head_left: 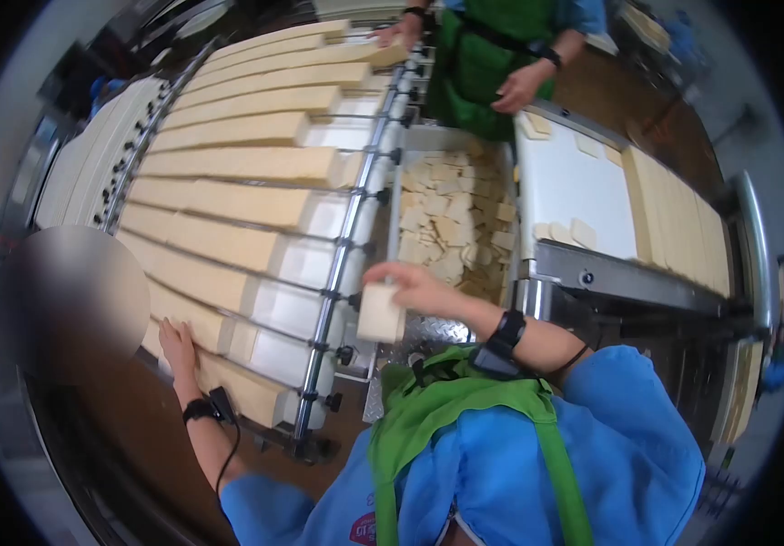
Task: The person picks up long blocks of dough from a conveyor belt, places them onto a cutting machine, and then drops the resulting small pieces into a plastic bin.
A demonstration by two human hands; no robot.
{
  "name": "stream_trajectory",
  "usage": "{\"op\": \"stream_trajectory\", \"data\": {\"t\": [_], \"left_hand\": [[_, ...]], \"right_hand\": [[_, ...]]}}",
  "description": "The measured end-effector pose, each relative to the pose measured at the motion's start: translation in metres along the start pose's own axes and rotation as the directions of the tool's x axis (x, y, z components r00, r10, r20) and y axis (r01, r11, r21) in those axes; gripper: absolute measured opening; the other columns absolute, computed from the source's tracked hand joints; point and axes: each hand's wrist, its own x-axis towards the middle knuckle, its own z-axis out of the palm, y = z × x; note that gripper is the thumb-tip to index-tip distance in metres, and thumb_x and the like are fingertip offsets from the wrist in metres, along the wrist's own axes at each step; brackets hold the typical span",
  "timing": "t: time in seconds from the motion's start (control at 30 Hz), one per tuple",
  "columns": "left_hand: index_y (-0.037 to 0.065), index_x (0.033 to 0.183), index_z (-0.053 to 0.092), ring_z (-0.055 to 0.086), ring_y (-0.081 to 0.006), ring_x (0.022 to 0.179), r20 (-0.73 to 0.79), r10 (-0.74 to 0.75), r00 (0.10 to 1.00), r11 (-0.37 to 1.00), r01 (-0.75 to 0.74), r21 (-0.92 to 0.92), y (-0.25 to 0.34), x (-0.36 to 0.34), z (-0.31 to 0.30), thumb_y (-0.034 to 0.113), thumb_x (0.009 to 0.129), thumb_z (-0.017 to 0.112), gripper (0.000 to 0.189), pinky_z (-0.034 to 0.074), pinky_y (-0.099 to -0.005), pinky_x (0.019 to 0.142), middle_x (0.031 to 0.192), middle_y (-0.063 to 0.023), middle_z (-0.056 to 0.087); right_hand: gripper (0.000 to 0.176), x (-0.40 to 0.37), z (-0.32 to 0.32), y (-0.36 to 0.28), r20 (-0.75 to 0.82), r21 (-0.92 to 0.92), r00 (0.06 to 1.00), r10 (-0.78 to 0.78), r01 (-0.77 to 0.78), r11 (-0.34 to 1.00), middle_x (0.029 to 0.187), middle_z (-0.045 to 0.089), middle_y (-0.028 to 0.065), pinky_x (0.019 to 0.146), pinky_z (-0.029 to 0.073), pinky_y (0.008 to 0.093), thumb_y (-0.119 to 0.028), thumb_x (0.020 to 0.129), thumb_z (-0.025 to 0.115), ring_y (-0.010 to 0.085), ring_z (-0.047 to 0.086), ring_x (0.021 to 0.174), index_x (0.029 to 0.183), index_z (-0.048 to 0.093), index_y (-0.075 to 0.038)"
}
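Observation:
My right hand [421, 289] is closed on a pale, square slice of bread [381, 314], gripping its upper edge. It holds the slice between the slatted rack and the bin of slices. My left hand [176, 344] lies with fingers stretched along the near end of the rows, touching a long row of bread slices [244, 389]. More long rows of bread slices [219, 273] lie side by side on the rack, parted by thin metal rods.
A metal rail [330, 296] with black knobs edges the rack. Beyond it stands a bin of loose slices [451, 214]. A white-topped table [583, 187] at right carries a few slices and packed rows [678, 223]. A co-worker in a green apron [474, 68] stands opposite, one hand on a row.

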Motion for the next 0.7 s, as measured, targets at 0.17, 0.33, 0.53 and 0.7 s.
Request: {"op": "stream_trajectory", "data": {"t": [0.17,0.33,0.53,0.7], "left_hand": [[-0.002,0.124,0.039,0.035,-0.037,0.119,-0.045,0.466,0.884,0.856,-0.463,-0.23,0.155,-0.005,0.011,0.018,0.084,0.05,0.046,0.028,-0.0414,0.1,0.128,-0.0235,0.038],[0.001,0.118,0.046,0.042,-0.0375,0.112,-0.109,0.691,0.715,0.644,-0.677,-0.357,0.313,-0.033,0.044,0.015,0.079,0.057,0.043,0.033,-0.0419,0.095,0.121,-0.0227,0.045],[0.003,0.121,0.043,0.042,-0.0368,0.11,-0.069,0.711,0.699,0.646,-0.689,-0.327,0.376,-0.029,0.092,0.017,0.075,0.062,0.052,0.031,-0.0424,0.095,0.119,-0.0196,0.046],[0.004,0.124,0.04,0.042,-0.0332,0.111,-0.087,0.69,0.718,0.669,-0.68,-0.301,0.373,-0.03,0.102,0.017,0.072,0.064,0.06,0.029,-0.04,0.095,0.12,-0.0165,0.047]], "right_hand": [[0.035,-0.083,-0.117,0.032,-0.553,-0.494,0.826,-0.108,-0.221,0.841,0.087,0.055,0.0076,0.065,0.046,0.0248,-0.008,0.078,0.055,0.0147,0.055,0.072,0.111,0.049,-0.001],[0.023,-0.153,-0.144,0.023,-0.7,-0.497,0.708,-0.089,-0.394,0.773,0.085,0.058,0.0139,0.067,0.046,0.0334,-0.008,0.076,0.053,0.0256,0.058,0.074,0.097,0.057,0.0],[0.018,-0.21,-0.173,0.04,-0.787,-0.591,0.466,-0.404,-0.382,0.711,0.081,0.058,0.015,0.067,0.045,0.0347,0.001,0.073,0.051,0.0302,0.056,0.074,0.09,0.058,0.001],[0.018,-0.244,-0.196,0.057,-0.763,-0.646,0.376,-0.525,-0.477,0.597,0.08,0.057,0.0139,0.069,0.044,0.0373,0.004,0.068,0.051,0.0302,0.054,0.076,0.084,0.057,0.0]]}}
